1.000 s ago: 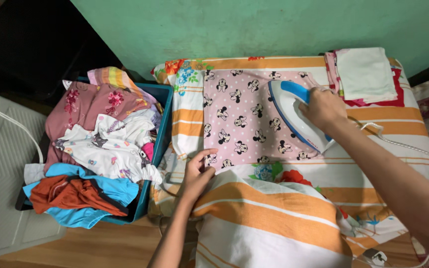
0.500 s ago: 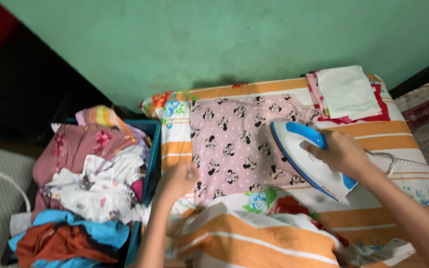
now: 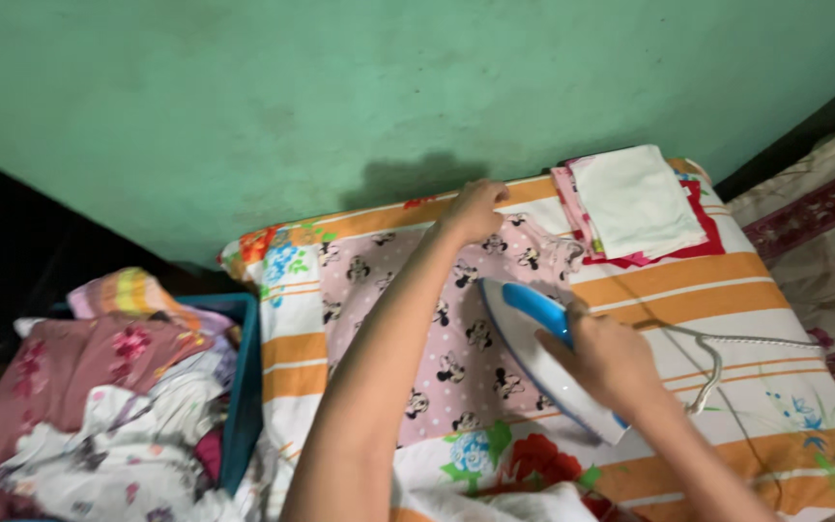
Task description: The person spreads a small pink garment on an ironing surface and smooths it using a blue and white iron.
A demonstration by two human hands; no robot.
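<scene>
While the right hand (image 3: 603,360) is wrapping its fingers around the blue handle of the iron (image 3: 541,356), the iron is lying tilted across the right edge of the pink cloth (image 3: 437,333), just right of the frame's centre. Its white body is pointing toward the upper left, and its cord (image 3: 727,350) is trailing off to the right over the striped sheet (image 3: 688,290).

The left hand (image 3: 475,208) is reaching across to the upper middle of the frame, pressing down on the far edge of the pink cloth with its fingers curled; they are lying on the fabric, but whether they are pinching it cannot be told. The left forearm is crossing over the cloth from the bottom of the frame.

The pink cloth, printed with small cartoon mice, is lying spread flat on the striped sheet in the centre of the frame. At the upper right, a folded stack (image 3: 635,205) with a white piece on top and red beneath is sitting near the corner of the sheet, well apart from the iron.

At the lower left, a blue basket (image 3: 244,387) is standing beside the sheet, heaped with crumpled clothes (image 3: 99,406) in pink, white and striped colours. A green wall (image 3: 340,97) is filling the top of the frame.
</scene>
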